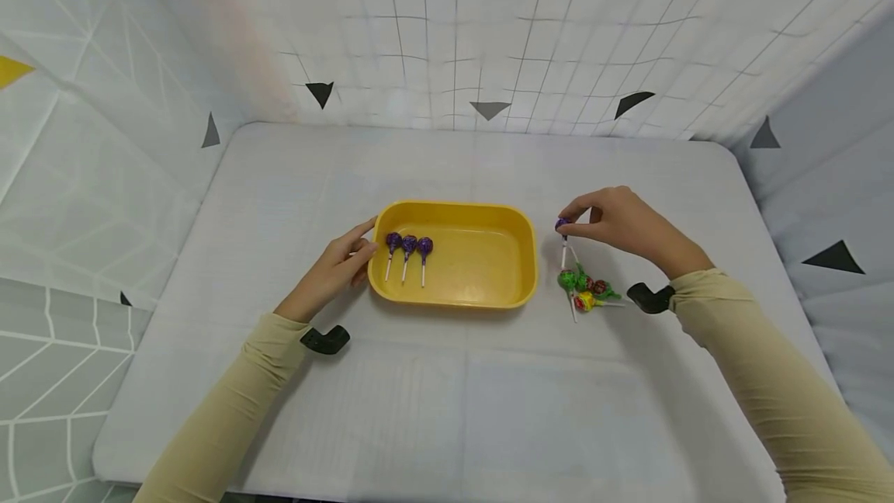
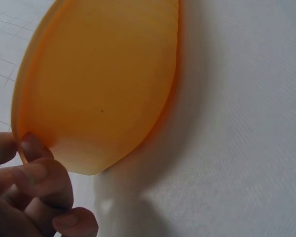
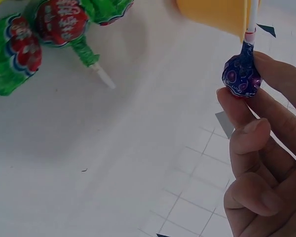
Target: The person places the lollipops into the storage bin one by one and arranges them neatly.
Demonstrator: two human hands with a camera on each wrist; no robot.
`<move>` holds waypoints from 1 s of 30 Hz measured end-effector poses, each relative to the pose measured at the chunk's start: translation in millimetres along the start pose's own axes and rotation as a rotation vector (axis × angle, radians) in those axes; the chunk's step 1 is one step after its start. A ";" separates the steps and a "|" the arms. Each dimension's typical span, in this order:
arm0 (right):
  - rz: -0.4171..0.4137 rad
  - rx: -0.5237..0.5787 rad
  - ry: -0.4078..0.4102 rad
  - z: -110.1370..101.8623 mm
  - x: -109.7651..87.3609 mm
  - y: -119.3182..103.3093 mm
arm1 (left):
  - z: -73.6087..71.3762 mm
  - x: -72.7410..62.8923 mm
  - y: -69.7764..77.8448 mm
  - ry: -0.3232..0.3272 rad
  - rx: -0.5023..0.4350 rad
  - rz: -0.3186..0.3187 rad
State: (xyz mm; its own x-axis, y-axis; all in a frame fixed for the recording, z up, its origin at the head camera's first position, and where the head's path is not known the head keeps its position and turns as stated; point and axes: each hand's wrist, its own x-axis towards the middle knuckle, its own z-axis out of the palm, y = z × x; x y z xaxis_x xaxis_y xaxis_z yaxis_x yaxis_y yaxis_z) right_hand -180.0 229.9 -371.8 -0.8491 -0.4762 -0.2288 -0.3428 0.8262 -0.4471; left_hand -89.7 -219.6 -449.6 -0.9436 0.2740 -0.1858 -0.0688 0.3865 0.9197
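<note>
Three purple lollipops (image 1: pixel 409 244) lie in the yellow tray (image 1: pixel 482 262); I have a fourth purple lollipop (image 1: pixel 562 223) in my right hand (image 1: pixel 621 220).
Over the feed I see that hand pinching it by the ball, which leaves the stick free toward the near side. My left hand (image 1: pixel 338 266) grips the tray's left rim, I think to steady it. At the tray's left end the three lie side by side, balls far and sticks near, probably to keep them apart. On the table (image 1: pixel 412 402), right of the tray, I count at least three green-wrapped lollipops (image 1: pixel 567 279) and one yellow lollipop (image 1: pixel 583 301), though overlaps leave me unsure.
</note>
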 end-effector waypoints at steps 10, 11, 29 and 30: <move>-0.042 0.014 -0.003 0.1 7.2 -14.9 | -0.1 -0.4 0.1 0.000 0.005 0.005; -0.045 0.012 -0.004 0.2 8.0 -16.7 | -0.1 -0.5 0.1 0.001 0.004 0.004; -0.127 0.031 -0.028 8.8 23.5 -39.5 | 0.3 -1.7 1.9 -0.002 -0.002 -0.001; -0.130 0.028 -0.031 9.1 24.4 -41.1 | 0.3 -1.8 2.1 -0.003 -0.003 -0.001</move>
State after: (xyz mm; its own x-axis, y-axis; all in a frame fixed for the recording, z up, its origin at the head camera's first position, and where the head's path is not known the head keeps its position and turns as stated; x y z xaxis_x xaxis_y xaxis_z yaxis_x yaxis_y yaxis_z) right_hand -182.9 181.7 -366.9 -0.7852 -0.5882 -0.1937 -0.4377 0.7484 -0.4984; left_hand -88.0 -219.0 -447.5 -0.9425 0.2766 -0.1874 -0.0705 0.3838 0.9207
